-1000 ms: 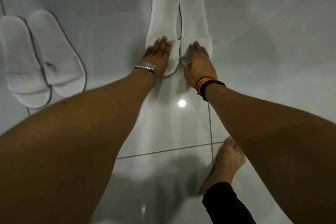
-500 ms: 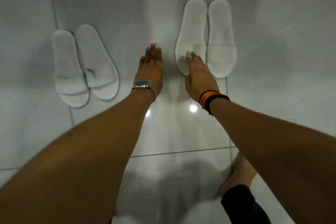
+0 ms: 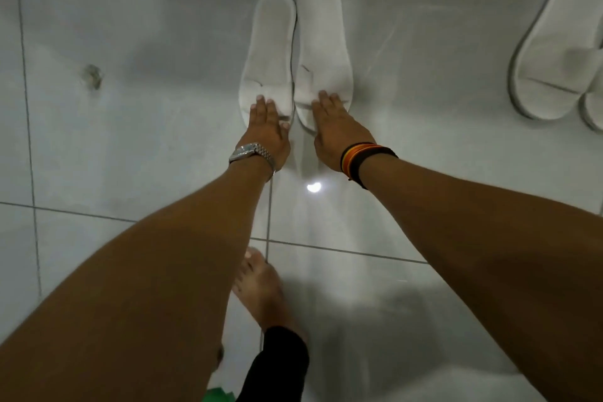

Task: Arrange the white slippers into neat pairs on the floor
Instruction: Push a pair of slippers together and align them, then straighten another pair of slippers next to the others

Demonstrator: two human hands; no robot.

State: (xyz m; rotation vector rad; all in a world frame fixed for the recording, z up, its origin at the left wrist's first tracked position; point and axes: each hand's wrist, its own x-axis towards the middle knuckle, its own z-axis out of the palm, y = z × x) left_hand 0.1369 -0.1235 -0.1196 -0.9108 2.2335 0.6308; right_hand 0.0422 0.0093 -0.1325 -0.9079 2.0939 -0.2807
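Both hands flat on a slipper pair, floor centre.
Left hand (image 3: 268,132) fingers extended, flat on the toe strap of the left slipper (image 3: 270,52); right hand (image 3: 337,130) fingers slightly spread, flat on the right slipper (image 3: 323,42), nothing gripped. Slippers side by side, touching, on the tile floor (image 3: 146,108). Another slipper (image 3: 561,52) at far right, well apart.

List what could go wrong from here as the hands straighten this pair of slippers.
1. The left slipper sits slightly lower than the right slipper; an uneven push from the left hand or the right hand could likely skew the pair.
2. The tiled floor looks glossy, so the slippers may slide too far.
3. The bare foot stands on that same shiny tile while the person reaches forward, so a slip seems possible.
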